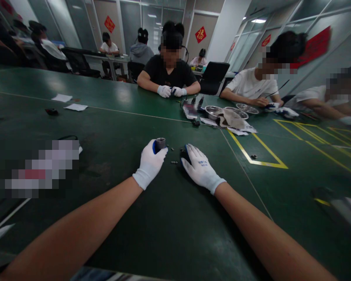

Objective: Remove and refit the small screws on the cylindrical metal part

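Left hand (151,160): we grip the cylinder (160,143), left of centre.
Right hand (201,164): open, just right of centre.
Nuts (174,162): between our hands, on the worktop (175,222).

Okay so the table (163,218) fills most of the frame. Dead centre, the cylinder (160,143) sits in the left hand (151,162), the right hand (200,166) is over to the right of it, and a few loose bits (174,162) lie on the table between the two. Past the right hand, upper right of centre, there's a cloth (231,119) bunched up with some bowls (211,116). Paper sheets (76,107) lie upper left, tape outlines (268,164) are over on the right, and a person (170,72) sits at the far edge, top centre.
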Demonstrator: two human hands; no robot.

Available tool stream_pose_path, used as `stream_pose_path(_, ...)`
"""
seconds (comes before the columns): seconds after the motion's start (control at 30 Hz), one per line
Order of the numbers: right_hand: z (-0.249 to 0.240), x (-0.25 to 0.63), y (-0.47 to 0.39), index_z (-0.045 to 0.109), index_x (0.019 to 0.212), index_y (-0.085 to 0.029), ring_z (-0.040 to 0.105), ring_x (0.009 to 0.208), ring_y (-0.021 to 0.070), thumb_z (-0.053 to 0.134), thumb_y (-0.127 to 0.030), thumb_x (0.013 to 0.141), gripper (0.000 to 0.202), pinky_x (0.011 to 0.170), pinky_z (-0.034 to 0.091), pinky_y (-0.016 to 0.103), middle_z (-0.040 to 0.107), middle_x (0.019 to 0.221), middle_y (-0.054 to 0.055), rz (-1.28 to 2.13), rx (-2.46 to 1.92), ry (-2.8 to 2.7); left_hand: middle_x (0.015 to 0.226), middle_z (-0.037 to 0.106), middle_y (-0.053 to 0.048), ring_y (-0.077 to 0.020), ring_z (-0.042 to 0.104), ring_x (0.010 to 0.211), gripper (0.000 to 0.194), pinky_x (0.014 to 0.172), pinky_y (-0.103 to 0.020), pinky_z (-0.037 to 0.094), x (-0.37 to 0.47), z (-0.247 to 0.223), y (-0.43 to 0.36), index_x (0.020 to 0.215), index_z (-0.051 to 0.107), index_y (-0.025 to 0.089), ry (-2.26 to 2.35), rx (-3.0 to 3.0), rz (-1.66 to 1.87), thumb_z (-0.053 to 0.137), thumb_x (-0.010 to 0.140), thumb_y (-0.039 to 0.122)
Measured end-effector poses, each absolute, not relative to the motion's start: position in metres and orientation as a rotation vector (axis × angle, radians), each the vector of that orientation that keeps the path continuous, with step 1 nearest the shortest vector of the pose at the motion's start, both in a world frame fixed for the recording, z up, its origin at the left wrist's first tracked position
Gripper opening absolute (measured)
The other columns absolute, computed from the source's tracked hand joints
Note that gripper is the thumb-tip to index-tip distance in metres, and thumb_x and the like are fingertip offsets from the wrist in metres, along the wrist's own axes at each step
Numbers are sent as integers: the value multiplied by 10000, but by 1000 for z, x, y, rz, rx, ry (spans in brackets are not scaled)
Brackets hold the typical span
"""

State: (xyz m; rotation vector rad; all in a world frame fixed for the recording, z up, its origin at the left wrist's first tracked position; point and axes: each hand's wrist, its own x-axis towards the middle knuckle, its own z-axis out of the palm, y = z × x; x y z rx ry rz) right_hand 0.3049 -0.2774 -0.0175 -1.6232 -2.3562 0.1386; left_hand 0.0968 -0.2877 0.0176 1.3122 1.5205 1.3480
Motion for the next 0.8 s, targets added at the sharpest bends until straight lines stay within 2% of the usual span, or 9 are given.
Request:
stream_pose_path(0.13,-13,303,-277,304,1678,-100,285,1623,352,329,-561,1061,771,1323,234,564,291,1749,166,174,-1613,-2441,985,738,-76,-246,693,966,173,962,-438,546,96,17,-288,999,695,163,1532,1352,1367,726,831,188)
stream_pose_path(0.37,-5,301,-278,327,1673,-116,269,1629,352,291,-575,1068,761,1322,208,592,308,1741,164,146,-1662,-2583,1046,753,-92,-256,708,1008,224,992,-443,549,96,17,-286,1048,705,161,1525,1342,1380,733,826,181)
stream_pose_path(0.63,-14,390,-272,363,1659,-126,290,1620,357,289,-603,1058,771,1310,249,576,339,1734,159,20,-2129,-2319,995,748,-87,-242,706,938,224,928,-435,568,95,17,-287,1051,714,153,1500,1323,1346,729,828,158)
stream_pose_path(0.8,-20,424,-268,371,1649,-92,308,1614,338,242,-581,1062,775,1315,257,534,353,1726,168,-45,-2218,-2217,990,744,-86,-246,699,947,238,945,-441,557,96,16,-287,1065,721,153,1515,1335,1346,731,827,160)
